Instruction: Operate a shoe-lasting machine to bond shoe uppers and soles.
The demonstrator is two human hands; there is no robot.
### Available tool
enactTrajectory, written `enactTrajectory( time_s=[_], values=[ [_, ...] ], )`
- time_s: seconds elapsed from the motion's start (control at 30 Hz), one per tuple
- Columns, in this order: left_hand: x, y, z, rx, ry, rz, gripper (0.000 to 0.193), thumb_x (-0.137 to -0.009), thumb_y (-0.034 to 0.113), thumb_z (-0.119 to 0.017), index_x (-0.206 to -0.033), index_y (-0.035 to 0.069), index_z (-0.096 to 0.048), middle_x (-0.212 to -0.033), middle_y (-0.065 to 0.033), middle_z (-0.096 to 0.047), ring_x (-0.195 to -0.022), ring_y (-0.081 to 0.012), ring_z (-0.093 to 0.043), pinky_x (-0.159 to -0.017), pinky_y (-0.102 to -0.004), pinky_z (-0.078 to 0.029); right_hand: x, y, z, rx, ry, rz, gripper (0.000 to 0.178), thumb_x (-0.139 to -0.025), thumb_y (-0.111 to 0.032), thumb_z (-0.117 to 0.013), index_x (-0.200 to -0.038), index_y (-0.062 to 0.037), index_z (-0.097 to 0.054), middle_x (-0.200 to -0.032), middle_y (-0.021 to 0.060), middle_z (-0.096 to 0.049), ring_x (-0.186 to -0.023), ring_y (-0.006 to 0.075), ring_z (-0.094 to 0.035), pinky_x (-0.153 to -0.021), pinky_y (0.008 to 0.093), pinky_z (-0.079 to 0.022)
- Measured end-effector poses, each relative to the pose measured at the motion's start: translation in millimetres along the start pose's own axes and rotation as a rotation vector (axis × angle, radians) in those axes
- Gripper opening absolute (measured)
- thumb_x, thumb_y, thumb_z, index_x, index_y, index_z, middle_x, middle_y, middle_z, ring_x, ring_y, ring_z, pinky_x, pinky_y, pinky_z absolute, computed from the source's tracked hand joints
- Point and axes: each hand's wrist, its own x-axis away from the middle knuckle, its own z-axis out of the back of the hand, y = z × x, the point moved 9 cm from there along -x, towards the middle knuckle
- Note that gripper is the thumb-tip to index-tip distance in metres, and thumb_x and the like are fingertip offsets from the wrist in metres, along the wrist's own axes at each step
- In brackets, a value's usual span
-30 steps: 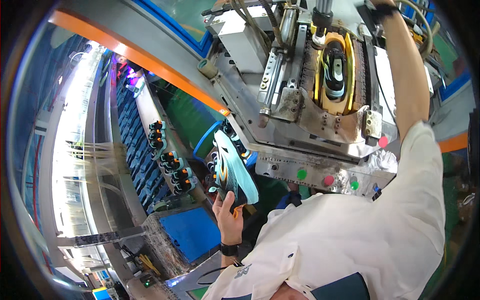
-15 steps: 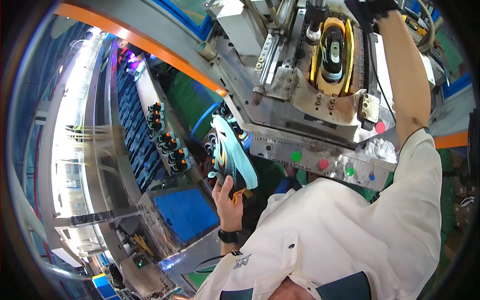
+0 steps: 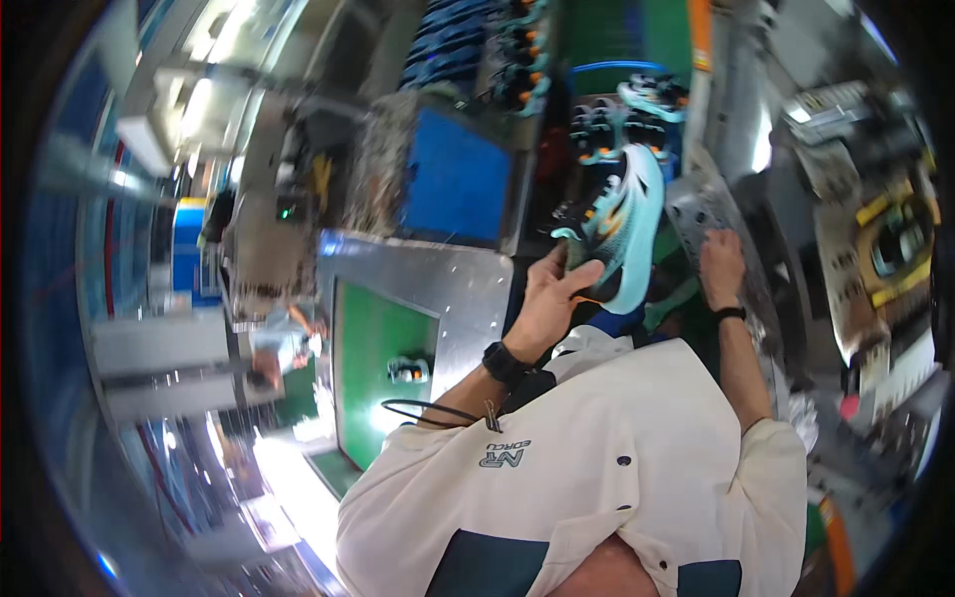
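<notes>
A light-blue, black and white sneaker point(image 3: 637, 214) with orange accents is in my left hand point(image 3: 550, 298). My fingers and thumb grip it at the heel end, and its pale blue sole faces right. My right hand point(image 3: 723, 267) is at the metal control panel point(image 3: 701, 211) of the machine. Its fingers are curled in, with no object showing in them. Whether they press the panel or only rest close to it is hard to make out. In the machine at the right, a dark shoe point(image 3: 898, 244) sits within a yellow holder point(image 3: 875, 211), blurred.
Several similar sneakers point(image 3: 602, 129) stand beyond the held one, with another row point(image 3: 522, 60) by the conveyor. A blue pad point(image 3: 458, 177) lies left of them. One shoe point(image 3: 408, 370) is on a green belt point(image 3: 373, 338). Another person point(image 3: 284, 348) is at far left.
My view has swung left, so the machine now lies at the right edge. My right hand has come down from the machine's top to its front panel. The sneaker stays in my left hand.
</notes>
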Motion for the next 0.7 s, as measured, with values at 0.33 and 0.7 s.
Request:
enactTrajectory(
  time_s=[0.33, 0.7],
  values=[
    [98.5, -30.1, 196.6, 0.136, 0.480, 0.063, 0.034, -0.090, 0.015, -0.065, -0.113, -0.008, -0.057, -0.097, -0.0093, -0.065, -0.084, -0.0160, -0.065, -0.077, -0.0300, -0.054, -11.9, 39.2, -26.5, -0.125, -0.126, -0.145, 0.028, -0.086, -0.011, -0.060, -0.112, -0.0005, -0.062, -0.104, 0.0168, -0.063, -0.100, 0.0302, -0.061, -0.092, 0.0368, -0.046],
    [227.6, -98.7, 625.4, 0.337, 1.348, 0.061, 0.036, -0.075, 0.020, -0.075, -0.097, -0.005, -0.061, -0.090, -0.0166, -0.068, -0.071, -0.0286, -0.068, -0.059, -0.0455, -0.057, -267.7, -531.7, 148.7, -0.506, -0.037, 0.932, 0.018, -0.093, -0.005, -0.060, -0.110, 0.0005, -0.061, -0.107, 0.0086, -0.066, -0.100, 0.0153, -0.061, -0.089, 0.0304, -0.048]
  ],
)
